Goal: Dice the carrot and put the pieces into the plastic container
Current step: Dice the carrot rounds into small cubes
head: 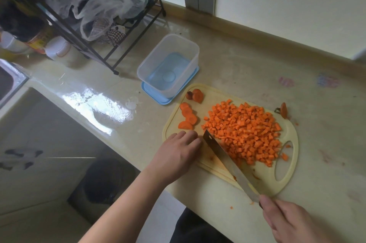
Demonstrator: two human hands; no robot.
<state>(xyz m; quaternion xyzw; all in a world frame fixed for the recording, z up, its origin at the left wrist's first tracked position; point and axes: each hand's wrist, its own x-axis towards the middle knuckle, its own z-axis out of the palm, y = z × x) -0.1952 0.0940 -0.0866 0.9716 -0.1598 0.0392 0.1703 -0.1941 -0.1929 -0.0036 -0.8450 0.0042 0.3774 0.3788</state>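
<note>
A heap of diced carrot [245, 131] covers the middle of the pale yellow cutting board [215, 92]. A few round carrot slices [188, 117] lie at the board's left edge, and carrot ends [196, 95] sit at its far corner. My right hand [289, 223] grips the handle of a knife [223, 155], whose blade lies along the near left side of the heap. My left hand [178, 153] rests on the board beside the blade tip, fingers bent down; whether it holds anything is hidden. The clear plastic container [156, 58] stands empty on its blue lid [158, 100], beyond the board.
A black wire rack [95, 38] holding plastic bags stands at the back left of the counter. Another carrot end [283, 110] lies just off the board's far right edge. A sink corner [10, 82] is at far left. The counter edge runs close to my body.
</note>
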